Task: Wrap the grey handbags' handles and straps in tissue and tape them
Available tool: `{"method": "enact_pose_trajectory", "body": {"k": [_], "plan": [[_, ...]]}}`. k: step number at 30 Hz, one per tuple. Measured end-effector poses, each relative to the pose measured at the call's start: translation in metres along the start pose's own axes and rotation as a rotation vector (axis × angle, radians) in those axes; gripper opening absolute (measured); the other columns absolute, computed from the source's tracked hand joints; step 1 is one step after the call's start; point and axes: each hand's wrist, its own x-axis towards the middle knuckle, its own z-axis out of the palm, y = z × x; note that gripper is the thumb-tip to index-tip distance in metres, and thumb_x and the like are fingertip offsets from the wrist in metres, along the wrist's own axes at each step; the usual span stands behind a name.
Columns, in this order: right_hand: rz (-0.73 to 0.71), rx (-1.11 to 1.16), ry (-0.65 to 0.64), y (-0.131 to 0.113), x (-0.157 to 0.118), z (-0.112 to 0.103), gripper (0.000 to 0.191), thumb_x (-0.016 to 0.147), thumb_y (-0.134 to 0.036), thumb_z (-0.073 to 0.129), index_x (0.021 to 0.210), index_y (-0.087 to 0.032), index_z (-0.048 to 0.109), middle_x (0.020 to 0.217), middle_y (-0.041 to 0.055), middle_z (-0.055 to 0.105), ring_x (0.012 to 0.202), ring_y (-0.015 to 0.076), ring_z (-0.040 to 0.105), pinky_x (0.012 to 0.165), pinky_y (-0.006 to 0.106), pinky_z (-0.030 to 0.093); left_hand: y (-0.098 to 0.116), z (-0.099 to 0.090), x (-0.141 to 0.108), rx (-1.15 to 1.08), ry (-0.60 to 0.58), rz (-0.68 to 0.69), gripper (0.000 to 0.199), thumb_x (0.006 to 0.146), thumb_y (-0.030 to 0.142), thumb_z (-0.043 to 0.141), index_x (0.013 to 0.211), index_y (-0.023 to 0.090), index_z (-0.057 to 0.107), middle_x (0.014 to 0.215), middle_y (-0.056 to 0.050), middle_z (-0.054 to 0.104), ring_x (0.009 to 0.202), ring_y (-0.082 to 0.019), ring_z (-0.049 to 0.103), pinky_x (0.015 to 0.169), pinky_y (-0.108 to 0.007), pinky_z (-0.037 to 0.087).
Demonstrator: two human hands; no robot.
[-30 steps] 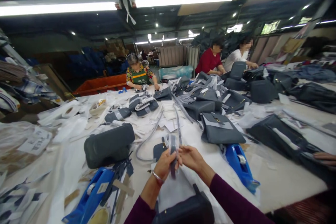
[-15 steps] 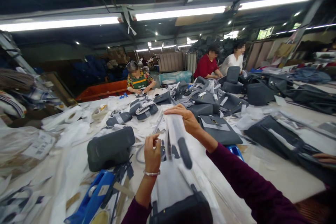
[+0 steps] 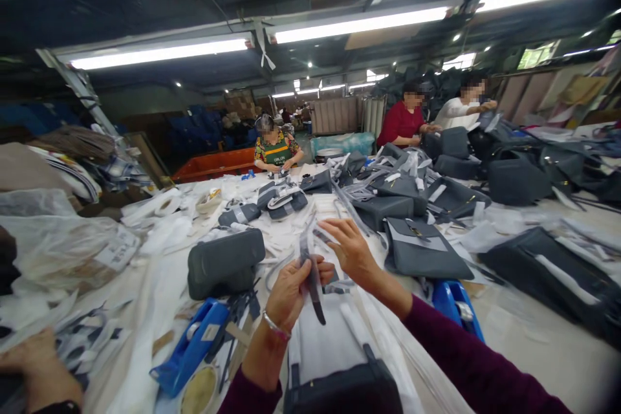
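Note:
In the head view, my left hand (image 3: pixel 290 291) is closed around a dark bag strap (image 3: pixel 313 281), thumb on top, its narrow tip pointing down. Pale wrapping shows at the strap's upper end. My right hand (image 3: pixel 353 251) is just right of it, fingers stretched out and apart near that upper end; whether the fingertips touch the wrapping I cannot tell. Below both hands lies a dark grey bag (image 3: pixel 344 391) with a white foam sheet (image 3: pixel 320 336) spread over its upper part.
Blue tape dispensers stand at left (image 3: pixel 191 346) and right (image 3: pixel 456 310), with a tape roll (image 3: pixel 200 388) near the left one. Dark bags (image 3: pixel 227 262) and white scraps cover much of the table. A co-worker's hand (image 3: pixel 41 359) reaches in at lower left; several people work across the table.
My left hand has gone from beside the strap to gripping it. The white wrapping that my right hand held up is no longer raised there. The view has swung left.

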Motion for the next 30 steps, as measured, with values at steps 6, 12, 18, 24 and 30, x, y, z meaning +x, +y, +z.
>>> {"method": "enact_pose_trajectory", "body": {"k": [6,12,18,24,30], "plan": [[0.948,0.824,-0.276,-0.009,-0.083,0.031,0.045,0.083,-0.056,0.052,0.086,-0.014,0.067,0.062,0.0023,0.06,0.043,0.0093,0.047,0.041,0.024,0.039,-0.016,-0.012,0.006,0.092,0.261,0.17,0.033,0.07,0.035,0.075,0.095,0.012,0.071,0.097,-0.007,0.071,0.095,-0.016,0.062,0.09,-0.025,0.044],[1.382,1.073,-0.323,0.02,-0.08,0.053,0.041,0.091,-0.042,0.041,0.07,-0.012,0.058,0.051,0.0009,0.057,0.036,0.0072,0.045,0.035,0.019,0.037,-0.045,-0.005,-0.001,0.07,0.154,0.053,0.033,0.073,0.031,0.072,0.103,0.015,0.069,0.082,-0.002,0.07,0.07,-0.011,0.059,0.074,-0.025,0.046],[0.993,0.579,-0.419,0.024,-0.068,0.049,0.022,0.084,-0.018,0.043,0.065,-0.016,0.054,0.049,-0.0024,0.054,0.036,0.0081,0.046,0.039,0.019,0.036,-0.048,-0.008,-0.007,0.058,0.173,-0.023,0.032,0.076,0.03,0.07,0.103,0.014,0.067,0.087,-0.006,0.07,0.069,-0.014,0.061,0.07,-0.029,0.05],[0.35,-0.104,-0.48,0.023,-0.072,0.043,0.015,0.079,-0.008,0.05,0.084,-0.018,0.061,0.079,0.0041,0.067,0.074,0.0156,0.061,0.064,0.023,0.038,-0.043,-0.015,-0.007,-0.013,0.237,-0.076,0.023,0.073,0.027,0.072,0.091,0.014,0.067,0.083,-0.005,0.071,0.068,-0.015,0.065,0.071,-0.03,0.053],[0.072,-0.251,-0.401,0.023,-0.071,0.046,0.015,0.082,-0.008,0.048,0.085,-0.017,0.059,0.078,0.0036,0.061,0.074,0.0161,0.055,0.064,0.026,0.035,-0.043,-0.017,-0.005,-0.101,0.219,-0.117,0.021,0.074,0.022,0.07,0.092,0.012,0.068,0.082,-0.005,0.07,0.07,-0.013,0.064,0.072,-0.028,0.054]]}}
